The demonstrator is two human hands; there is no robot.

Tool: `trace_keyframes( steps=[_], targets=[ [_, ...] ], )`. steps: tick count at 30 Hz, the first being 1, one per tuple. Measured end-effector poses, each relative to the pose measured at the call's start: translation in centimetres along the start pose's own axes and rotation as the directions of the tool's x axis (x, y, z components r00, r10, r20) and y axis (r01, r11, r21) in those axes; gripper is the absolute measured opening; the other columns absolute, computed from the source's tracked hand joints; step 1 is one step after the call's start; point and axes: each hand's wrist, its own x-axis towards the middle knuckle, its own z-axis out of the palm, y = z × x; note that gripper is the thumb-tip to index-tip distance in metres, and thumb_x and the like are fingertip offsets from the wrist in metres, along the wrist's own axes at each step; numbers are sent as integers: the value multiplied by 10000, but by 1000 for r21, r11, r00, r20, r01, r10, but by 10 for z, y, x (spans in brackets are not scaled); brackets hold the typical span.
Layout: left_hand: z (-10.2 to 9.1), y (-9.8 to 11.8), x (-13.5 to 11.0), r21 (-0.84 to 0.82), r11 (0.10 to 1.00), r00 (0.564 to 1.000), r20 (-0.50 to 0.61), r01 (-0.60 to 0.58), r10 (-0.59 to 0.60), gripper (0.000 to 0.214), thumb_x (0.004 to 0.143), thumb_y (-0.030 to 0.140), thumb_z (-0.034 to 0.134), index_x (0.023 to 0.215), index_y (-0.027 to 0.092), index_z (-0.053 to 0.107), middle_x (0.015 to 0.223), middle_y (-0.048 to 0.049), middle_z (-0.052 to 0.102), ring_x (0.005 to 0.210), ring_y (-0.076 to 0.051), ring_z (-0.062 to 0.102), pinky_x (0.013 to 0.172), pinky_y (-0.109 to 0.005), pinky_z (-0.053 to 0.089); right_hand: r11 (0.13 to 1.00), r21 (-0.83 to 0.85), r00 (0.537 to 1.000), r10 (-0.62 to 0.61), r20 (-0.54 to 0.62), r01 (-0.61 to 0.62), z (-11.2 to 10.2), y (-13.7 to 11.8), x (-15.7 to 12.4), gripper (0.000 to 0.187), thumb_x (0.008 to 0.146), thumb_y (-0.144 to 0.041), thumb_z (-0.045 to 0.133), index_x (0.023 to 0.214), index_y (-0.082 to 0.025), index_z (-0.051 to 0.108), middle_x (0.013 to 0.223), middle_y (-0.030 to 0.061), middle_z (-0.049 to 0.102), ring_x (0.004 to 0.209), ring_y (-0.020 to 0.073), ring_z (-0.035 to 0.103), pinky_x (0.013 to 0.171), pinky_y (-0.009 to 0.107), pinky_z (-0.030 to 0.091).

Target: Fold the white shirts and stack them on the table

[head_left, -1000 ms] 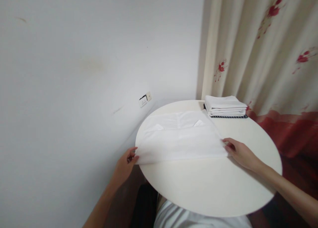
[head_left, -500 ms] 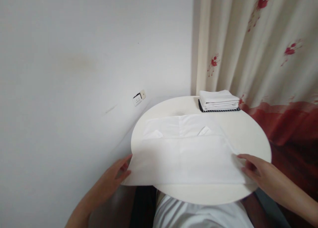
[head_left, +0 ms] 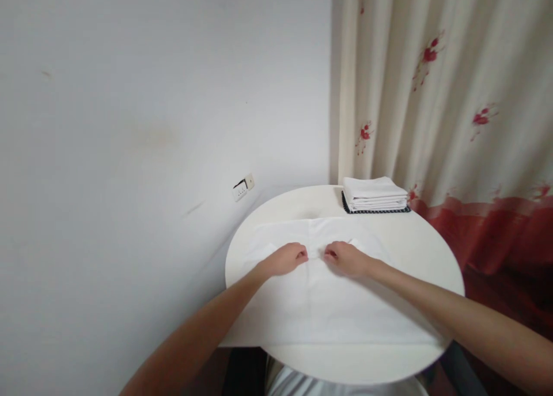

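A white cloth [head_left: 328, 309] lies spread flat across a round white table [head_left: 425, 252], its near edge reaching the table's front rim. My left hand [head_left: 285, 259] and my right hand [head_left: 345, 259] rest side by side on the middle of the cloth, close to the fold line. Both hands have their fingers curled and pressed down on the fabric, knuckles nearly touching.
A stack of folded white cloths [head_left: 375, 193] sits on a dark mat at the table's far edge. A floral curtain [head_left: 440, 96] hangs behind and to the right. A white wall with a socket [head_left: 242, 187] is to the left.
Both hands have left the cloth's outer corners and come together at its middle. The cloth was first drawn toward me and now lies flat.
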Motion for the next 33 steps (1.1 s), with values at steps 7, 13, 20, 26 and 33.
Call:
trace_keyframes(
  steps=[7, 13, 20, 26, 33],
  targets=[
    [1, -10, 0, -269, 963, 999, 47, 7, 6, 204, 909, 289, 574, 930, 166, 735, 944, -53, 761, 877, -198, 681, 789, -271, 467, 997, 73, 999, -11, 52, 7, 7, 9, 13, 265, 902, -155, 506, 805, -183, 751, 871, 64, 755, 833, 192, 676, 730, 250, 417],
    [-1, -12, -2, -215, 976, 996, 75, -32, 49, 233, 932, 320, 568, 1013, 181, 737, 913, -38, 746, 847, -196, 667, 758, -267, 468, 999, 36, 998, -5, 56, 3, 3, 1, 9, 288, 927, -183, 477, 867, -180, 759, 931, 89, 764, 874, 208, 688, 743, 261, 422],
    [16, -21, -21, 102, 994, 996, -73, -34, 42, 483, 1015, 342, 479, 1495, 296, 451, 1226, -71, 644, 1047, -230, 649, 977, -360, 469, 994, -102, 996, 32, -79, -40, 21, 5, -5, 216, 982, -305, 504, 1026, -190, 682, 1013, 102, 713, 958, 240, 652, 808, 306, 445],
    [42, 13, -34, 263, 953, 964, -178, -147, 198, 516, 1055, 331, 353, 1552, 192, 333, 1536, -137, 459, 1422, -255, 413, 1172, -445, 312, 978, -174, 947, -163, -278, 117, 35, -17, -16, 403, 994, -195, 373, 1350, -133, 550, 1365, 171, 577, 1281, 289, 495, 1065, 434, 390],
    [68, 15, -48, 288, 956, 978, -178, -50, 105, 655, 1045, 494, 338, 1590, 144, 238, 1624, -154, 303, 1512, -292, 259, 1219, -506, 221, 992, -115, 988, -72, -135, 56, 59, -3, -30, 647, 1018, -426, 337, 1547, -53, 336, 1586, 198, 364, 1481, 300, 315, 1207, 488, 242]
  ],
)
